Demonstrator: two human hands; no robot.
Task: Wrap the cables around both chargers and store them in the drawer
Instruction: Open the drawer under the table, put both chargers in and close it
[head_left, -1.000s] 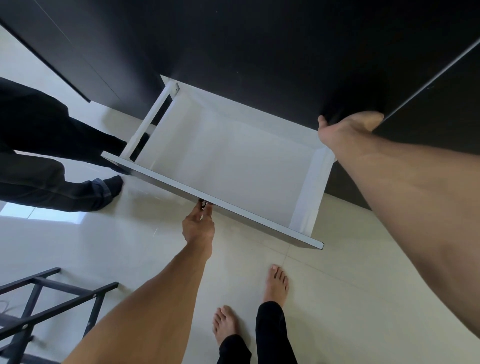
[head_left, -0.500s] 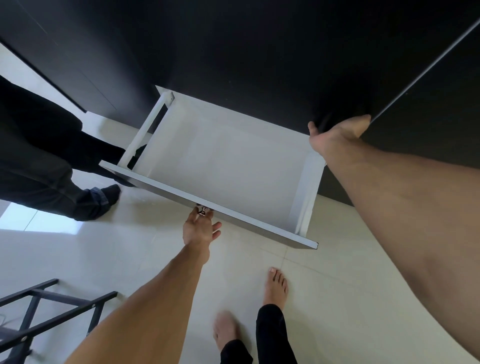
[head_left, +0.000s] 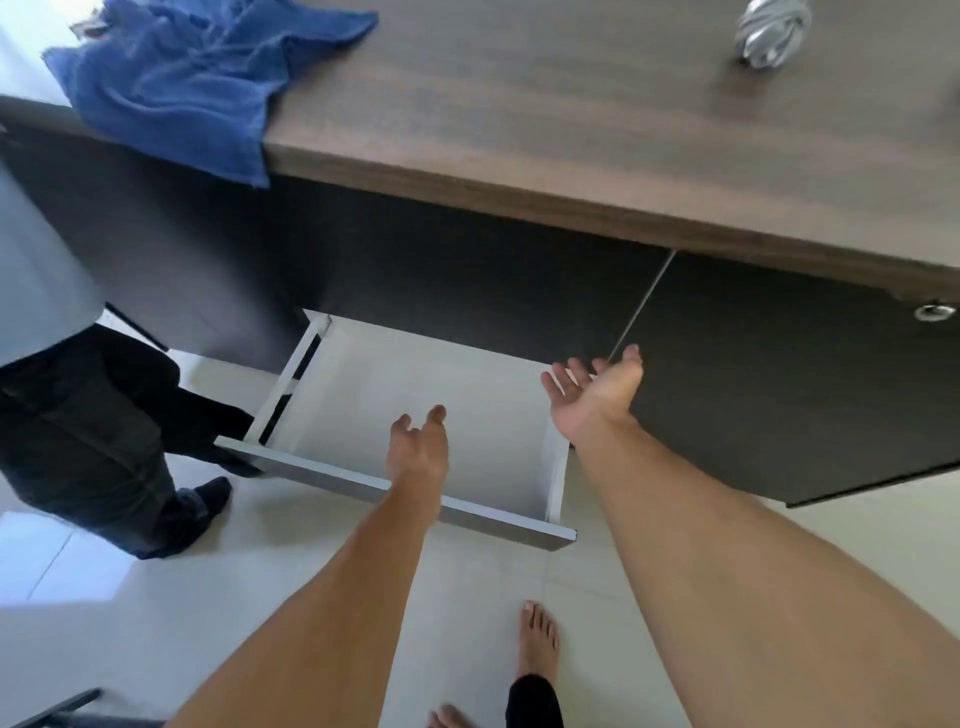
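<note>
Hovering empty with fingers spread, the left hand (head_left: 418, 447) and right hand (head_left: 597, 397) sit above the pulled-out, bare drawer (head_left: 395, 486). One wrapped charger (head_left: 771, 31) waits on the countertop (head_left: 571, 130) at one o'clock; storing remains undone.

Top edge crops wrapped charger (head_left: 771, 31) on my desk (head_left: 571, 119)
My left forearm hides part of the drawer (head_left: 332, 470) front

White drawer (head_left: 363, 395), blue cloth (head_left: 176, 78), wood-brown top (head_left: 519, 104)
</note>
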